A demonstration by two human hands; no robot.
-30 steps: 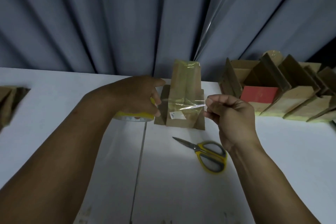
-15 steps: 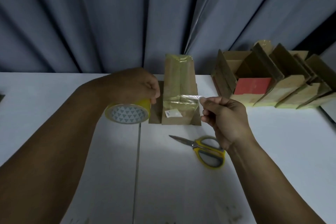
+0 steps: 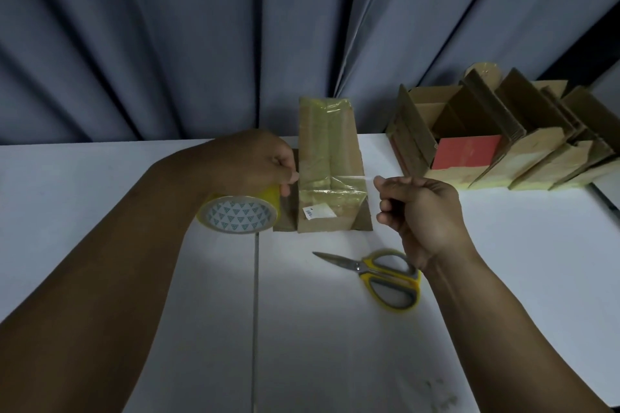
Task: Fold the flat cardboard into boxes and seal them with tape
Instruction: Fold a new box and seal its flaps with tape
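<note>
A tall brown cardboard box [image 3: 327, 144] stands upright at the back of the white table [image 3: 503, 261], with shiny tape over its top and front and a small white label low on its face. My left hand [image 3: 255, 164] grips a yellow roll of clear tape [image 3: 240, 214] just left of the box. My right hand [image 3: 419, 208] pinches the free end of the tape strip [image 3: 349, 183], which stretches across the box's front between both hands.
Yellow-handled scissors [image 3: 382, 273] lie on the table in front of the box, under my right wrist. A row of folded cardboard boxes [image 3: 496, 144], one with a red panel, stands at the back right. A grey curtain hangs behind the table.
The roll in my left hand has tilted so its patterned core faces me, and both hands have lowered the stretched strip a little down the box's front.
</note>
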